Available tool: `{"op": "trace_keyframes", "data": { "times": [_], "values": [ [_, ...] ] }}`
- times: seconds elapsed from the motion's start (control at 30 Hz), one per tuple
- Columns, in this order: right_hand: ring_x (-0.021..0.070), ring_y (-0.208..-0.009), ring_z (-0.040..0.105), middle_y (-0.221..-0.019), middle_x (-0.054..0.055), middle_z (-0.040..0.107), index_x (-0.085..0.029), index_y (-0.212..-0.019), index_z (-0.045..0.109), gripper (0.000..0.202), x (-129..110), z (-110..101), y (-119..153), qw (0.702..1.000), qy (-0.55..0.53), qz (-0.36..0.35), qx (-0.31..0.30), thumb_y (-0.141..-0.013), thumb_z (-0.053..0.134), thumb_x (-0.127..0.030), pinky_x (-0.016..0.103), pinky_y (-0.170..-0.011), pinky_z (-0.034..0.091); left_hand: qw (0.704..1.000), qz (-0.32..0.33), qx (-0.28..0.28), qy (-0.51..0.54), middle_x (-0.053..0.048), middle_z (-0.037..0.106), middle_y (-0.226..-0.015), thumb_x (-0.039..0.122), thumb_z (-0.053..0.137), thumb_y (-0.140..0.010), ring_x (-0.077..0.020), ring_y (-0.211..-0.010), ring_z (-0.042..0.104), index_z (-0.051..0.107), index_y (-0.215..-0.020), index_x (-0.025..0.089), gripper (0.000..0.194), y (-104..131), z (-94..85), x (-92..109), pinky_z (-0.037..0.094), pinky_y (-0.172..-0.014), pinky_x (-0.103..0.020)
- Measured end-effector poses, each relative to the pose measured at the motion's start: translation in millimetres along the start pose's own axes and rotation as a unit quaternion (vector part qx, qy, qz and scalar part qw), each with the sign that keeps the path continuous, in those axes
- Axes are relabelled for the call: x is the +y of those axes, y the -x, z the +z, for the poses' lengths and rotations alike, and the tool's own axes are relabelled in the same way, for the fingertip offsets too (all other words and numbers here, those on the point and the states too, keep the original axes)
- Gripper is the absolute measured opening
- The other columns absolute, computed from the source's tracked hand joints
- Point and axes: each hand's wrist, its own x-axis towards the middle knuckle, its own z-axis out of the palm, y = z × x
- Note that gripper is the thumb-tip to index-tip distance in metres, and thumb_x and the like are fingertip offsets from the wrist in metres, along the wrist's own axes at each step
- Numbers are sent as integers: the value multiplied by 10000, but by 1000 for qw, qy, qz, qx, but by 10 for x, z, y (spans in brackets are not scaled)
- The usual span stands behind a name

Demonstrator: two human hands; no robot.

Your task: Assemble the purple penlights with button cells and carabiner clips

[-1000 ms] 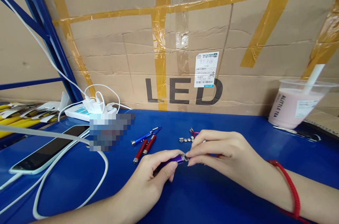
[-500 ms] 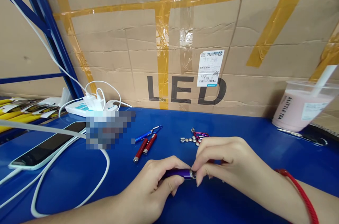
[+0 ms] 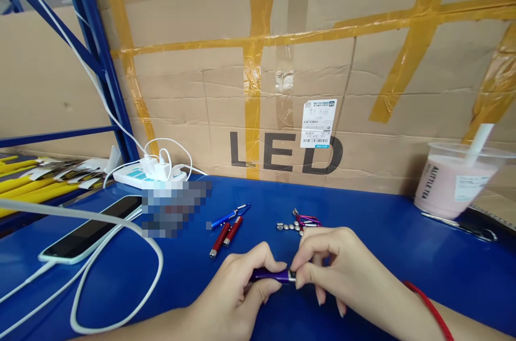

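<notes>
My left hand (image 3: 245, 290) is wrapped round a purple metal tube (image 3: 271, 275) with a silver rim, which looks like a small keychain penlight lying level. At the tube's right end, the thumb and forefinger of my right hand (image 3: 332, 265) pinch together; whatever tiny piece is between them is hidden. Beyond the right hand lie several silver button cells (image 3: 291, 227) and a pink-purple carabiner clip (image 3: 308, 220), partly covered by that hand. Ahead of the left hand are two red penlights (image 3: 226, 239) and a blue penlight (image 3: 226, 218) with a blue clip.
A phone (image 3: 92, 231) and looping white cables (image 3: 159, 265) occupy the left, with a power strip (image 3: 149, 173) behind. At the right stand a drink cup (image 3: 453, 182) and black-handled tweezers or similar tool (image 3: 459, 225). A large cardboard box (image 3: 193, 104) closes the back.
The camera view has tilted up slightly, so the scene sits lower. Both hands stay at the purple penlight; the right fingers have closed in nearer its end, its lower fingers hanging more loosely.
</notes>
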Motion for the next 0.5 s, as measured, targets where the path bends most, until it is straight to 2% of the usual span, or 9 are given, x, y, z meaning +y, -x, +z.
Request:
{"op": "trace_keyframes", "data": {
  "times": [0.13, 0.3, 0.43, 0.5],
  "values": [
    [56, -316, 467, -503, -19, 535, -107, -660, 632, 153, -21, 22, -9, 999, -8, 43, -5, -678, 615, -258, 116, -269, 369, 995, 62, 59, -53, 3, 556, -732, 216, 396, -860, -116, -648, 541, 422, -799, 193, 71, 25, 21, -24, 413, -602, -177],
    [25, -268, 362, -394, -32, 508, -95, -697, 623, 242, -22, 25, -19, 998, -15, 49, -27, -713, 618, -337, 108, -277, 288, 992, 68, 92, -60, -22, 619, -852, 179, 416, -852, -156, -871, 604, 435, -795, 193, 62, 18, 27, -57, 441, -732, -190],
    [14, -335, 343, -412, -54, 449, -107, -597, 575, 349, -6, 39, -43, 995, -57, 68, -41, -606, 711, -429, 105, -305, 276, 990, 66, 96, -82, -28, 623, -890, 161, 420, -852, -164, -856, 596, 485, -825, 187, 75, 18, 15, -52, 445, -756, -223],
    [1, -345, 305, -421, -60, 425, -115, -556, 533, 433, 7, 50, -46, 992, -85, 81, -55, -544, 733, -500, 101, -305, 223, 989, 63, 97, -89, -30, 622, -889, 175, 431, -854, -168, -837, 588, 514, -889, 186, 91, 31, 8, -38, 447, -744, -237]
  ]
}}
